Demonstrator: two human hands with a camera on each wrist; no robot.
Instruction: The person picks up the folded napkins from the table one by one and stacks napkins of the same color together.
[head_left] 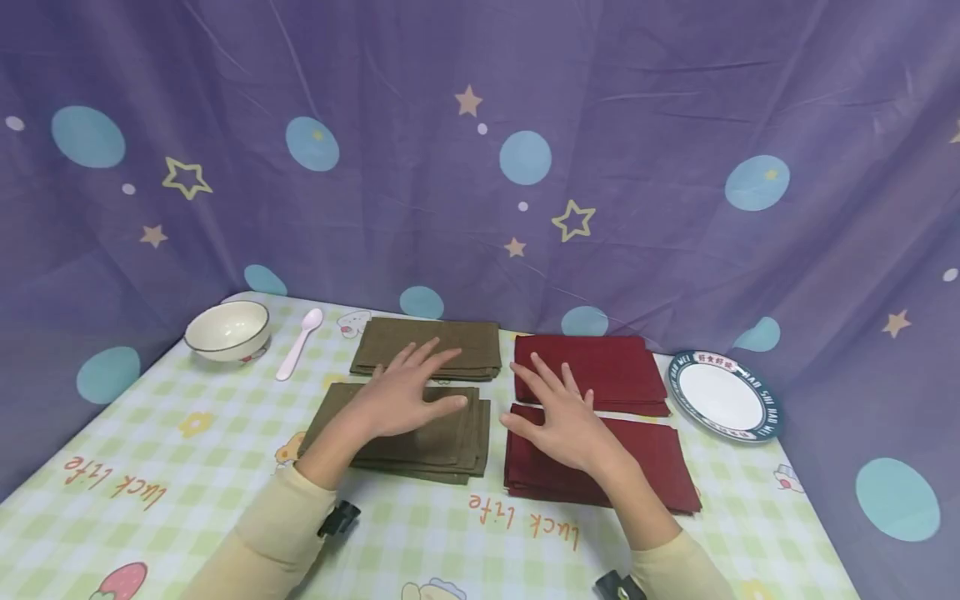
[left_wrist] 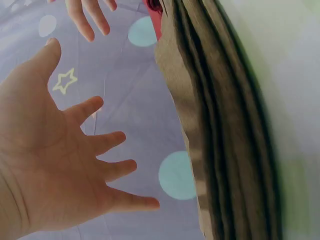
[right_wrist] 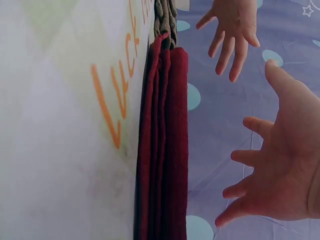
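Bearing folded cloths [head_left: 613, 372], a checked tablecloth [head_left: 225, 454] fronts a purple curtain [head_left: 412, 225].

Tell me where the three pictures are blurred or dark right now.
Head view: fairly even light, the plate sharp enough to read. Left wrist view: the tablecloth beside the brown cloths is pale and blurred, with dark shadow between their layers. Right wrist view: the tablecloth looks washed out and soft, and the red cloths are dim.

A narrow lane runs between the brown cloths [head_left: 420, 446] and red cloths [head_left: 648, 462] — rightward, a plate [head_left: 723, 396] obstructs.
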